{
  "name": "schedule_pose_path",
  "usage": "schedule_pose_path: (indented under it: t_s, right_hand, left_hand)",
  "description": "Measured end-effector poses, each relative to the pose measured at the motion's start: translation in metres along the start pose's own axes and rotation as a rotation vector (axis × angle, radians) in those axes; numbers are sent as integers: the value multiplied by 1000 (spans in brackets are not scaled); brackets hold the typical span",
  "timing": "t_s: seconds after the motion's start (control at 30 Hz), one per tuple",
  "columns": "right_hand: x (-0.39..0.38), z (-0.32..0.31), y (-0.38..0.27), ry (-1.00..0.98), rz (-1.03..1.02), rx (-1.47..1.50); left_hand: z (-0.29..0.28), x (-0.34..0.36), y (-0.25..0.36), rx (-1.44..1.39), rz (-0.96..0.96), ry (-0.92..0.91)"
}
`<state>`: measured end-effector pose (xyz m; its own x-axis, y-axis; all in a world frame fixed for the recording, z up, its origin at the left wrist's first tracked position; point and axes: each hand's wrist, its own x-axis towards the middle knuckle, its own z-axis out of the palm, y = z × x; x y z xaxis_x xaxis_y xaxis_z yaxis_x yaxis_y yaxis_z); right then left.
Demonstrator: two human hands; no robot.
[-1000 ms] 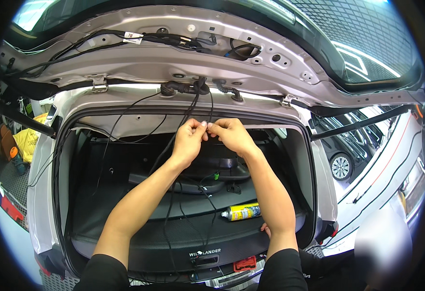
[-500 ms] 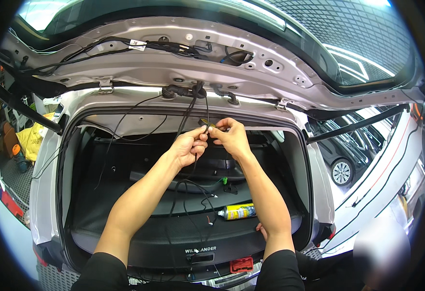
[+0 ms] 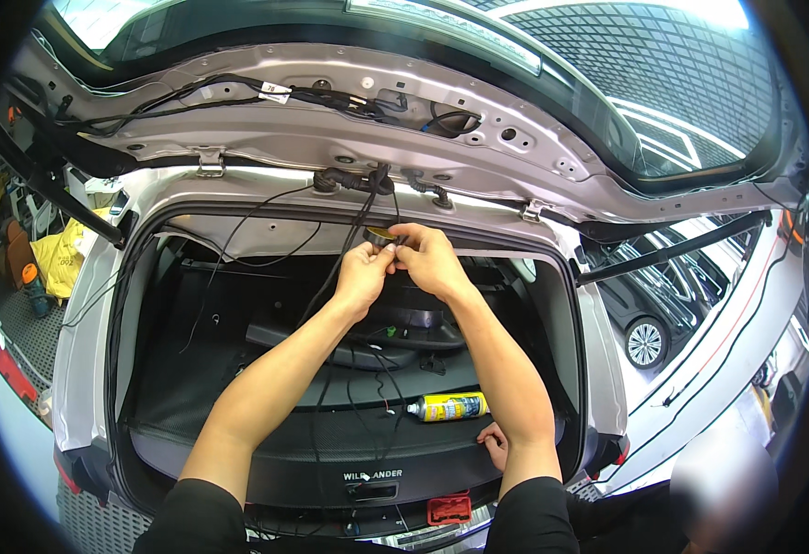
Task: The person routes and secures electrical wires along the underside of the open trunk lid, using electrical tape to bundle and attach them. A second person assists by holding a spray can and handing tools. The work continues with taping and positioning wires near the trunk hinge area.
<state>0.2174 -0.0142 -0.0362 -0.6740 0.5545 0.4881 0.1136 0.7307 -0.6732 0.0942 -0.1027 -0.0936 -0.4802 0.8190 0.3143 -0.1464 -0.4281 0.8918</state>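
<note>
Just below the raised tailgate, my two hands meet at a black cable point(image 3: 397, 208) that hangs from the hinge area. My left hand point(image 3: 362, 279) is closed, its thumb and fingers pinching at the cable. Close beside it, my right hand point(image 3: 434, 262) is closed too, its fingertips at a small roll of black tape point(image 3: 380, 236) with a yellow inner ring. The roll sits right above the left fingertips. The fingers partly hide both the cable and the roll. Thicker black cables point(image 3: 353, 235) hang just left of the hands.
On the black cargo cover point(image 3: 284, 434) lie a yellow spray can point(image 3: 450, 406) and loose wires. Another person's hand point(image 3: 494, 446) rests near the can. A red tray point(image 3: 449, 508) is at the bumper. The open tailgate point(image 3: 330, 143) spans overhead, with struts on both sides.
The tape roll has come over to the left, above my left fingertips, and shows more of its ring. My hands are closer together. The view has shifted slightly.
</note>
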Motion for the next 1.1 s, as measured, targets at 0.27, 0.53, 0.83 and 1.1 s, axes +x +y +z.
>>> schedule_pose_path:
  t_s: [0.27,0.53,0.83,1.1]
  right_hand:
    - [-1,5,10,124,88,238]
    - [-5,-7,-33,156,-242,-456]
    - [6,-15,-42,-168,-93,-26]
    - [-13,-31,4,37,-47,62]
  left_hand:
    - [-9,10,3,-87,-225,-138]
    - [6,1,-18,316,252,174]
    - [8,-13,-13,631,560,189]
    - [7,-10,-9,631,548,110]
